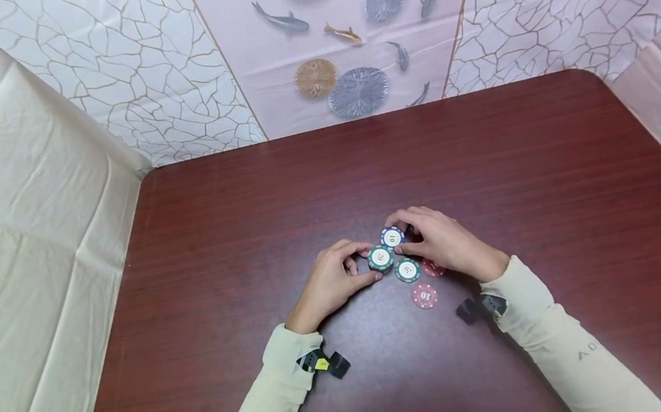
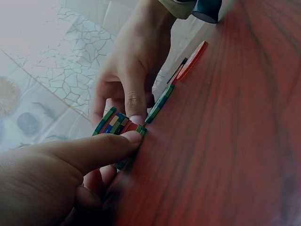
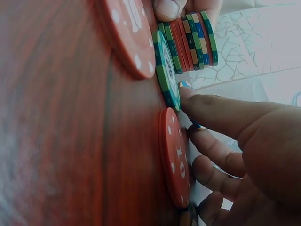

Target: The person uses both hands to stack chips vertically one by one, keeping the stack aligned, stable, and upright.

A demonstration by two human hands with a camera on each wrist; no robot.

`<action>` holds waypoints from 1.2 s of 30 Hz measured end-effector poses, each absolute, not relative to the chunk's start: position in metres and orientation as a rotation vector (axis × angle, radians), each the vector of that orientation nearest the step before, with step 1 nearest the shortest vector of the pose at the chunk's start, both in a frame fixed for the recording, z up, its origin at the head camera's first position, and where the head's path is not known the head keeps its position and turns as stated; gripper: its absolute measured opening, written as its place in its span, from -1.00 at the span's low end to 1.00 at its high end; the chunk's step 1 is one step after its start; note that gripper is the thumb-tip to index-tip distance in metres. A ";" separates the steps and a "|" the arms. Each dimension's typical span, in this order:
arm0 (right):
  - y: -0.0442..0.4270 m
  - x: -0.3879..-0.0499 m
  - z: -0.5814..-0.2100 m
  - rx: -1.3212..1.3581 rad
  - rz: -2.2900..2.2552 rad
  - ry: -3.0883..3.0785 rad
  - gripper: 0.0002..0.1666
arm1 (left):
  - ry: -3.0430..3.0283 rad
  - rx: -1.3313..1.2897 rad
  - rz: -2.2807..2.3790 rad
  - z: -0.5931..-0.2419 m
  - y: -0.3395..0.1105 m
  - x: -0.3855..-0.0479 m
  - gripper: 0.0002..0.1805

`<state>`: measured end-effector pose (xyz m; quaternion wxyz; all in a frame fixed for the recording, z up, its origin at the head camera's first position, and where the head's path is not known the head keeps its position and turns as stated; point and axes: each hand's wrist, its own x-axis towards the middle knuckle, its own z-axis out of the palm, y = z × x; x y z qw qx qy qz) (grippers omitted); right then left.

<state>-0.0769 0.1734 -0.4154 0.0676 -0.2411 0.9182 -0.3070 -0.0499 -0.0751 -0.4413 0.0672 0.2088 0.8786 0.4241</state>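
Observation:
My left hand (image 1: 331, 275) grips the sides of a short stack of poker chips (image 3: 188, 43), thumb on the near side and fingers on the far side. A green chip marked 20 (image 1: 380, 258) tops this stack; red, blue and green edges show below. My right hand (image 1: 447, 239) pinches a blue poker chip marked 10 (image 1: 392, 237) between thumb and index finger, right beside the stack. Under and near the right hand lie a green chip marked 20 (image 1: 408, 270), a red chip (image 1: 433, 268) partly covered by the hand, and another red chip marked 10 (image 1: 424, 296).
The chips are on a dark red wooden table (image 1: 237, 244). Patterned cloth (image 1: 349, 47) hangs behind its far edge, and pale cloth (image 1: 30, 199) hangs along the left side. A dark edge (image 3: 189, 215) shows beside the red chip in the right wrist view, its kind unclear.

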 end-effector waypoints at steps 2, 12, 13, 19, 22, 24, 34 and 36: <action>0.173 -0.077 -0.415 -0.737 -0.923 2.771 -0.48 | 2.649 0.627 1.280 -0.441 -0.075 -0.050 -0.51; 0.173 -0.075 -0.414 -0.720 -0.878 2.777 -0.47 | 2.656 0.638 1.284 -0.442 -0.075 -0.050 -0.51; 0.173 -0.075 -0.414 -0.719 -0.873 2.777 -0.47 | 2.657 0.638 1.282 -0.442 -0.075 -0.050 -0.51; 0.173 -0.074 -0.415 -0.691 -0.860 2.775 -0.49 | 2.655 0.630 1.281 -0.442 -0.075 -0.050 -0.51; 0.173 -0.073 -0.414 -0.670 -0.849 2.781 -0.50 | 2.653 0.632 1.282 -0.443 -0.075 -0.050 -0.51; 0.173 -0.073 -0.414 -0.668 -0.844 2.788 -0.50 | 2.650 0.634 1.284 -0.443 -0.075 -0.050 -0.51; 0.173 -0.066 -0.410 -0.687 -0.848 2.821 -0.49 | 2.652 0.650 1.296 -0.445 -0.076 -0.051 -0.51; 0.173 -0.065 -0.409 -0.686 -0.849 2.827 -0.48 | 2.652 0.651 1.299 -0.444 -0.076 -0.051 -0.51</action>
